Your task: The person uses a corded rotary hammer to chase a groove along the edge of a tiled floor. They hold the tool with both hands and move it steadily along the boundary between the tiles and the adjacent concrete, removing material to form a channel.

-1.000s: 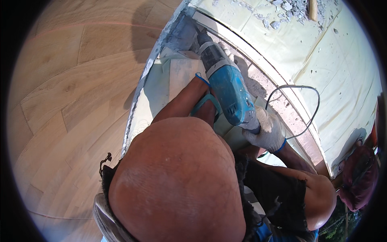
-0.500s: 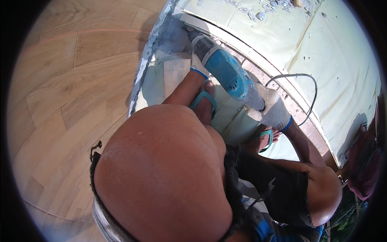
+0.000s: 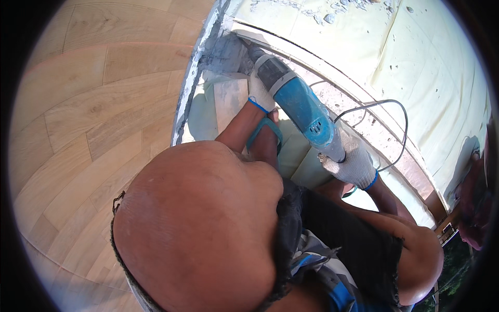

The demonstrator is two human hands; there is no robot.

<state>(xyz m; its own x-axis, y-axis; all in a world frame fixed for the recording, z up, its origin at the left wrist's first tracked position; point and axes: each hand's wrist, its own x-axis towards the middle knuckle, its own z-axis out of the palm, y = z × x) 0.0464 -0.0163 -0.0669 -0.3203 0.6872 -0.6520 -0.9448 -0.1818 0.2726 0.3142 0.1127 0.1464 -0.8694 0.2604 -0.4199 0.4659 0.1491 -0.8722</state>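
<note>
Fingers (image 3: 328,164) of right hand (image 3: 355,158) hold drill (image 3: 304,108) | left hand (image 3: 261,91): fingers hidden, can't tell | nose (image 3: 254,52) barely shifted, upper centre; I'd say same corner (image 3: 221,50) worked

Over there, the back end of the blue drill (image 3: 305,108) has swung from 5 o'clock partway toward 4, taking the right hand (image 3: 354,160) along. 1 second ago, only fingers of the left hand (image 3: 261,92) peeked past the drill's 2 o'clock side; now its glove (image 3: 260,87) shows at 8 o'clock. More patterned cloth (image 3: 318,260) has come into sight near 5 o'clock.
</note>
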